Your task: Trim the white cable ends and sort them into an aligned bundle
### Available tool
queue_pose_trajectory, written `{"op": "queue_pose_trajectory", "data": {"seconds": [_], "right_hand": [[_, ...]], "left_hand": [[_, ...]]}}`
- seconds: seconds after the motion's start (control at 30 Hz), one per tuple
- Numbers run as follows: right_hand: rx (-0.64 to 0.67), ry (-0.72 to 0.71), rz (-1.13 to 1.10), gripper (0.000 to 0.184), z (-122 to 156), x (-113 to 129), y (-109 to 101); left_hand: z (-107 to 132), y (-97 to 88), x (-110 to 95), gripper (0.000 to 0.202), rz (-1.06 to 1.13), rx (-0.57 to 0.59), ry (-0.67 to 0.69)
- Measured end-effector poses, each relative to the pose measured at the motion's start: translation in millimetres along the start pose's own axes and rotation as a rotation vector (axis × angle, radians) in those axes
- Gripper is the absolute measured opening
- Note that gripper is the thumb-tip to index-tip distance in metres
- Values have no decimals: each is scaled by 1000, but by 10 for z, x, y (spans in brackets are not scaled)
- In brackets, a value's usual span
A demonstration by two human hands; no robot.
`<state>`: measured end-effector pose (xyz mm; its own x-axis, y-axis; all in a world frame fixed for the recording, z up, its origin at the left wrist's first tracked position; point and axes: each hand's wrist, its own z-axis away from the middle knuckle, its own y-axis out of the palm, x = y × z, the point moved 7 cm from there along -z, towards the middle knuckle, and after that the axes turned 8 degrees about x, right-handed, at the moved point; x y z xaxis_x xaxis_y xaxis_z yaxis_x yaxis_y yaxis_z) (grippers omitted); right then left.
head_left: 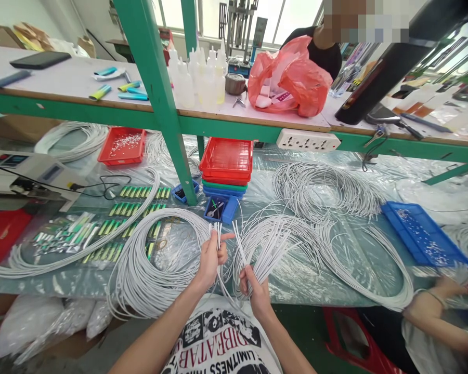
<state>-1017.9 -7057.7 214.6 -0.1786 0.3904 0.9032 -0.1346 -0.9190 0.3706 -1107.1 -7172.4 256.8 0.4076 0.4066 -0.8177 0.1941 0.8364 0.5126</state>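
My left hand (211,258) is closed round the ends of a few white cables (216,228), its index finger pointing out to the right. Beside it, my right hand (254,288) grips a fanned bundle of white cable ends (269,254); one or two of them lean apart toward the left hand. To the left of my hands lies a large coil of white cable (130,275), reaching over the table's front edge. More coiled cable (308,239) spreads to the right of the bundle.
Stacked red trays (226,156) and a small blue bin (220,209) stand ahead. Rows of green-yellow pieces (117,226) lie at left, near a bench machine (39,174). A blue tray (425,234) sits at right, beside a co-worker's arm (432,311). A green shelf frame (156,78) crosses above.
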Motion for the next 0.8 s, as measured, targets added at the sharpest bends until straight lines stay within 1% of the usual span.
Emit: {"op": "queue_pose_trajectory", "data": {"seconds": [0.13, 0.27, 0.47, 0.6, 0.8], "right_hand": [[-5, 0, -16, 37, 6, 5, 5], [-1, -7, -22, 37, -1, -4, 6], [-17, 8, -12, 39, -6, -40, 28], [-34, 10, 25, 40, 10, -23, 65], [0, 33, 71, 43, 38, -35, 134]], "left_hand": [[-9, -15, 10, 55, -8, -7, 12], [-3, -45, 7, 52, -7, -52, 38], [-1, -60, 57, 48, -54, -114, 27], [-5, -33, 128, 51, -24, -148, 3], [-17, 40, 174, 58, 62, -172, -38]]}}
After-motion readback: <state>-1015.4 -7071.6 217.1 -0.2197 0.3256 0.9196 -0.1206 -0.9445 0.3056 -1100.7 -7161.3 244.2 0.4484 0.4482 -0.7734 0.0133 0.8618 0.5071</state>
